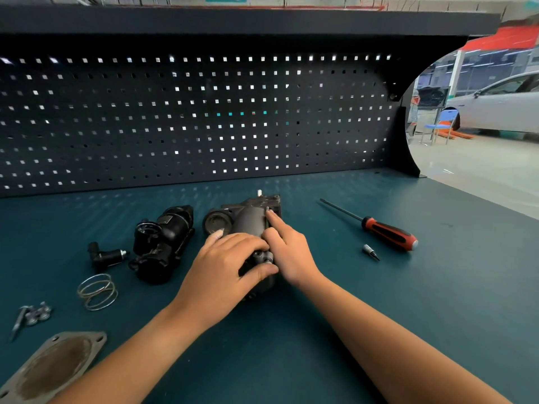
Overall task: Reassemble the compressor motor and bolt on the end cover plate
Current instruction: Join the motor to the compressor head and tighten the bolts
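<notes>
The dark grey compressor motor housing (248, 220) lies on the teal bench at centre, with a round opening facing left. My left hand (230, 258) grips its near end, fingers and thumb curled around a small fitting. My right hand (287, 246) rests against the housing's right side, index finger stretched forward along the body. The grey end cover plate (55, 365), rusty in the middle, lies flat at the near left corner. Several bolts (35, 314) sit in a small cluster just beyond it.
A black motor part (163, 243) and a small black fitting (105, 256) lie left of the housing. A wire spring (97, 291) sits nearer. A red-handled screwdriver (382, 228) and a loose bit (369, 251) lie to the right. A pegboard (189, 118) closes off the back.
</notes>
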Demonstrator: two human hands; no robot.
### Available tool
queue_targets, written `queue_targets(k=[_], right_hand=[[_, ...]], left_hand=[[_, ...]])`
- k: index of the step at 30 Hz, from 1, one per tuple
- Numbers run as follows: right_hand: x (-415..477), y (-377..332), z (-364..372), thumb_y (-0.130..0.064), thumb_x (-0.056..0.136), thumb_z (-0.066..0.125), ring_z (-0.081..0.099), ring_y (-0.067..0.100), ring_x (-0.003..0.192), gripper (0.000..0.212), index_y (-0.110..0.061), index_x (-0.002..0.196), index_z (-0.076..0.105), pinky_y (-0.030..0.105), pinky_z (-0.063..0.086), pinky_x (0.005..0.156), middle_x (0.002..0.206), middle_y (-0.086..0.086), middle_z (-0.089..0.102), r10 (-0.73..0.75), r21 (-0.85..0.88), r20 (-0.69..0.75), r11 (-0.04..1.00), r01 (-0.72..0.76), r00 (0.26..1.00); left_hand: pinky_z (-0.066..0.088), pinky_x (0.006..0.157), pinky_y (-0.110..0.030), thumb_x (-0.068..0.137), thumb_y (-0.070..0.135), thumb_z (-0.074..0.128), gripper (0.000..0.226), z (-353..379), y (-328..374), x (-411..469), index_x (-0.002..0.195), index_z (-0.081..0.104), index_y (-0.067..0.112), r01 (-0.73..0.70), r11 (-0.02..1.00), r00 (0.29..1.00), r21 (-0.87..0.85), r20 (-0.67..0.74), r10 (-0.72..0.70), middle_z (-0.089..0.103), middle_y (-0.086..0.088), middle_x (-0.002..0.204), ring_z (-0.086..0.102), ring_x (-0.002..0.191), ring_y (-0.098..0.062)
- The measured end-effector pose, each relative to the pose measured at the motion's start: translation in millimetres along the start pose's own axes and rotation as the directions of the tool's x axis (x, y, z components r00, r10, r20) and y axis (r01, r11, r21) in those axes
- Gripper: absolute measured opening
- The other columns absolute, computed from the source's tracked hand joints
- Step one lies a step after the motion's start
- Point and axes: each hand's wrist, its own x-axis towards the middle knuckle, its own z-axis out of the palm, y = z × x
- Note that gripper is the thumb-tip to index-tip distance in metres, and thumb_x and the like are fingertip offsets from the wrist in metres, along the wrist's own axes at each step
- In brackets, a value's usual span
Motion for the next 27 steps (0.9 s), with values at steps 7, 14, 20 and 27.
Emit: queue_targets(k=[7,14,20,27], right_hand=[[0,-2,-1,-0.035,0.084,0.037,0.045,0.020,0.125,0.059,-0.021,0.141,0.042,0.032,0.037,0.100,0.140,0.002,0.049,0.046,0.002,-0.008,0.999,-0.046,0.999],[5,-2,-4,-0.042,0.070,0.029,0.048,0.018,0.103,0.067,-0.022,0.130,0.051,0.034,0.038,0.088,0.130,0.003,0.057,0.038,-0.098,0.013,0.995,-0.036,0.999],[13,2,-10,-0.020,0.092,0.039,0.046,0.024,0.119,0.036,-0.010,0.124,0.052,0.037,0.036,0.096,0.131,0.005,0.053,0.018,-0.092,0.019,0.996,-0.016,1.000],[19,8,-6,-0.021,0.096,0.035,0.038,0.017,0.130,0.044,-0.017,0.139,0.043,0.030,0.030,0.098,0.145,-0.005,0.042,-0.017,-0.075,0.034,0.997,0.020,0.999]], left_hand=[[0.044,0.090,-0.045,0.078,0.048,0.050,0.046,0,0,1,0.091,0.071,0.009,-0.016,1.000,1.000,0.006,-0.005,0.016,0.070,0.003,0.092,0.053,0.092,-0.005],[0.041,0.092,-0.043,0.079,0.048,0.049,0.047,1,1,1,0.092,0.071,0.008,-0.021,0.999,1.000,0.039,-0.003,0.021,0.070,0.002,0.092,0.052,0.092,-0.006],[0.035,0.091,-0.030,0.079,0.048,0.049,0.044,4,1,6,0.085,0.070,0.010,-0.064,0.979,0.998,0.191,-0.010,0.067,0.070,0.003,0.084,0.063,0.083,-0.013],[0.037,0.077,-0.027,0.081,0.045,0.050,0.041,5,2,9,0.078,0.068,0.007,-0.110,0.961,0.994,0.252,0.005,0.112,0.066,0.000,0.073,0.065,0.070,-0.021]])
